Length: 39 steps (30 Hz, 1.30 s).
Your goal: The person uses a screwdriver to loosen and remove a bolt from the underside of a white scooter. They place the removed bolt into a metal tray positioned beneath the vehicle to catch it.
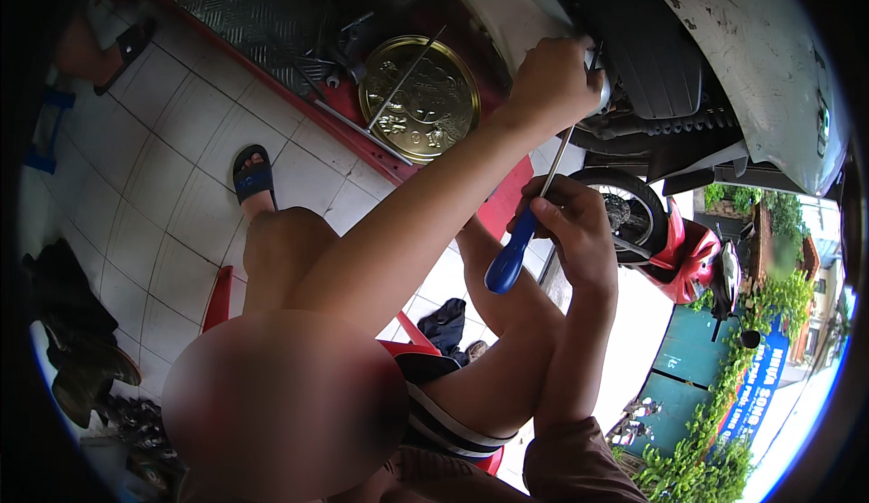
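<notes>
My right hand [572, 231] grips a blue-handled screwdriver [509, 254]. Its thin metal shaft runs up toward the underside of a white scooter [724, 41]. My left hand [552, 77] reaches up across the view and is closed around a shiny metal part [601, 86] at the scooter's underside, right where the shaft's tip ends. The tip itself is hidden behind my left hand.
A round gold tin [418, 95] with thin metal rods across it lies on a red lift platform [272, 14] with loose tools. My foot in a blue sandal [253, 177] rests on white floor tiles. A red motorcycle [688, 254] stands at the right, and a red stool [217, 295] is below me.
</notes>
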Motion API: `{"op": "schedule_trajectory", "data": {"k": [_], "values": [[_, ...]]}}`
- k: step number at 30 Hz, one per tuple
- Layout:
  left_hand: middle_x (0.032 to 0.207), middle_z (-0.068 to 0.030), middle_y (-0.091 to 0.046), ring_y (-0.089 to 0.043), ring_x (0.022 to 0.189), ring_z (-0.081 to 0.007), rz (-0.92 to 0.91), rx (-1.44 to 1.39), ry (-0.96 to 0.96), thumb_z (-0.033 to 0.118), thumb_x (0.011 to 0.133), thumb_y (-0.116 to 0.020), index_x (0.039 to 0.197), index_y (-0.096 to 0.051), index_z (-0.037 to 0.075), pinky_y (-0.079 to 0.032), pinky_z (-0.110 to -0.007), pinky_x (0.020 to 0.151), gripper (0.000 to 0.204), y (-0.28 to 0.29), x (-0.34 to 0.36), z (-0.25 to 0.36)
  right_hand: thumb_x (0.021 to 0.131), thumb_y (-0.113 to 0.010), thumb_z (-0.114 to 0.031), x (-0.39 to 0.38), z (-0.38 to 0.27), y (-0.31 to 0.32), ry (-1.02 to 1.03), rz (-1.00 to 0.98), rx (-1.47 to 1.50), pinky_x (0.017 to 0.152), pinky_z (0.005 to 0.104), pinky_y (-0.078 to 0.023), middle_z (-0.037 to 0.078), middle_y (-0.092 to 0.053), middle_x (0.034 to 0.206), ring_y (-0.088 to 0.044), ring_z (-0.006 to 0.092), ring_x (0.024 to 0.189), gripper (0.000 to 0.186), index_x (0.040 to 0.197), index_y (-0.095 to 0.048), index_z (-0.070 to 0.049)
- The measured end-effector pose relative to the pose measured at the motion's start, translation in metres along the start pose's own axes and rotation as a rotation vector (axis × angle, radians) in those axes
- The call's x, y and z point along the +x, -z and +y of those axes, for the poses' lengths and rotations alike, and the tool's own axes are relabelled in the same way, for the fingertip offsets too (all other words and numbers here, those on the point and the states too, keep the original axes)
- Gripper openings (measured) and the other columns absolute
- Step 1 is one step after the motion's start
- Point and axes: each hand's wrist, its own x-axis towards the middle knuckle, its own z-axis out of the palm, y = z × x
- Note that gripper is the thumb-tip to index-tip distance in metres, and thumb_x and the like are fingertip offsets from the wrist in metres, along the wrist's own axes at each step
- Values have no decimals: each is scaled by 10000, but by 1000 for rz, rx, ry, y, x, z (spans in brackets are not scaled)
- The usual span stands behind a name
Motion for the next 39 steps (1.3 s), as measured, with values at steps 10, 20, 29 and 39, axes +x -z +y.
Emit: {"op": "schedule_trajectory", "data": {"k": [10,20,29,39], "values": [[711,-209,-644,-657,710,-371,125,-28,0,143,781,-618,899,-604,-22,-535,-436,694,203,-11,1,6,892,-614,-214,-5,-2,3,111,66,141,550,276,-494,133,-598,757,-611,198,594,407,1106,-542,124],[681,-198,-636,-655,687,-365,132,-43,17,141,781,-621,872,-603,-26,-535,-436,689,191,-9,5,7,898,-612,-185,-3,-7,6,152,98,200,550,262,-485,116,-610,713,-609,173,595,401,1110,-545,148],[706,-252,-633,-654,722,-407,-2,16,186,250,853,-564,797,-630,-46,-534,-458,708,309,0,-4,11,954,-494,-136,-6,-6,-7,157,43,438,596,289,-495,125,-593,822,-600,191,666,368,1194,-487,143],[757,-37,-637,-625,650,-148,-566,-200,1027,633,946,-263,989,-596,46,-456,-261,542,676,117,-117,80,945,-389,-30,8,0,-5,134,-240,1227,730,297,-432,67,-483,869,-461,149,769,278,1189,-469,77]]}}
